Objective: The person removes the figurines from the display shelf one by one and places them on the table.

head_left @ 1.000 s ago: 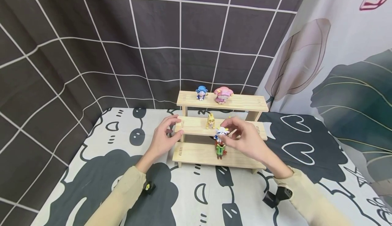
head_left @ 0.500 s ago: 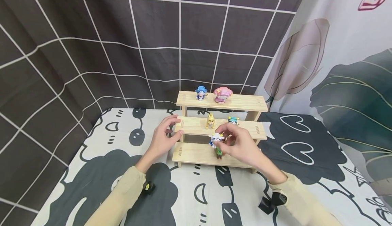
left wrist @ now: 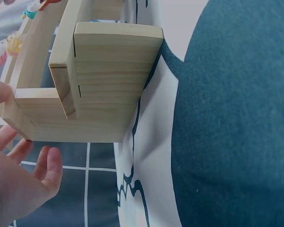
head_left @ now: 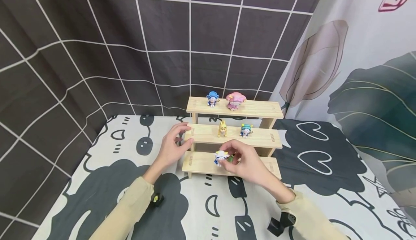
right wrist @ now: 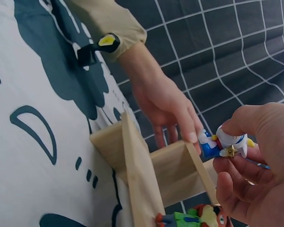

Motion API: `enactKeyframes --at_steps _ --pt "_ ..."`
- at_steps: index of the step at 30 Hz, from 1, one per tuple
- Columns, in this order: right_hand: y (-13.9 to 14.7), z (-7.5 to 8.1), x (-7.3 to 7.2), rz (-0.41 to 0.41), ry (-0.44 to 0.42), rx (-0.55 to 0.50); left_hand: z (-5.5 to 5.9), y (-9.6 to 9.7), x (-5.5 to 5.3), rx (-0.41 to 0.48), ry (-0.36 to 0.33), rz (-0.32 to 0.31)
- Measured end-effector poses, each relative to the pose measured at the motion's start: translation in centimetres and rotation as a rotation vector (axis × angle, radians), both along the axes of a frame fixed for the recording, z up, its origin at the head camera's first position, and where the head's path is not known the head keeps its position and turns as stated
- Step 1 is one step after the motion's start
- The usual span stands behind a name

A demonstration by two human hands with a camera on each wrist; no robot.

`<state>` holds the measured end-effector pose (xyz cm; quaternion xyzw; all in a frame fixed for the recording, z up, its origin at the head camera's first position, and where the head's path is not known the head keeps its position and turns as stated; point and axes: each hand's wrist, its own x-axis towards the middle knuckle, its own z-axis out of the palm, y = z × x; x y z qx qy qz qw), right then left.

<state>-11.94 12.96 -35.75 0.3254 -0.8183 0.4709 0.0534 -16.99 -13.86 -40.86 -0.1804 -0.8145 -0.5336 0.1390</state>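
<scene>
In the head view, the right hand (head_left: 242, 160) pinches a white-and-blue toy (head_left: 221, 157) over the bottom shelf (head_left: 196, 162). I judge that the step in hand is placing it there. The left hand (head_left: 172, 144) is at the left end of the middle shelf (head_left: 204, 133).

In the left wrist view, this hand's fingers are spread by the shelf's end; how firmly they press, I cannot tell.

In the right wrist view, the toy is apart from the bottom shelf, near a green toy (right wrist: 184, 220). The next move probably calls for lowering it feet down.

White-and-blue figurine (head_left: 220, 156), yellow figurine (head_left: 222, 129), pink figurine (head_left: 235, 101), pale-tan shelf (head_left: 206, 134), white-gridded dark curtain (head_left: 162, 27)
</scene>
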Motion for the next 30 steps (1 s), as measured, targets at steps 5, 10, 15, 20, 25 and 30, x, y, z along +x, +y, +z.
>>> enactKeyframes --at_steps 5,10,15,20,25,30 --pt "-0.6 -0.7 0.4 0.024 0.028 -0.012 0.0 0.0 0.0 0.005 -0.003 0.001" --pt "-1.2 -1.2 0.9 0.033 -0.002 -0.014 0.0 0.1 0.1 0.003 -0.003 0.004" --pt "-1.7 -1.7 1.3 0.041 -0.009 -0.019 0.1 0.1 0.1 0.004 -0.008 0.001" --pt "-2.1 -2.2 1.7 0.069 0.003 -0.020 0.2 0.1 0.1 0.001 -0.012 0.002" --pt "-2.6 -2.7 2.2 0.084 -0.013 -0.010 0.2 0.2 0.1 -0.009 -0.008 0.004" --pt "-3.2 -3.2 2.9 0.110 -0.029 0.000 0.1 0.2 0.1 0.000 0.001 0.002"
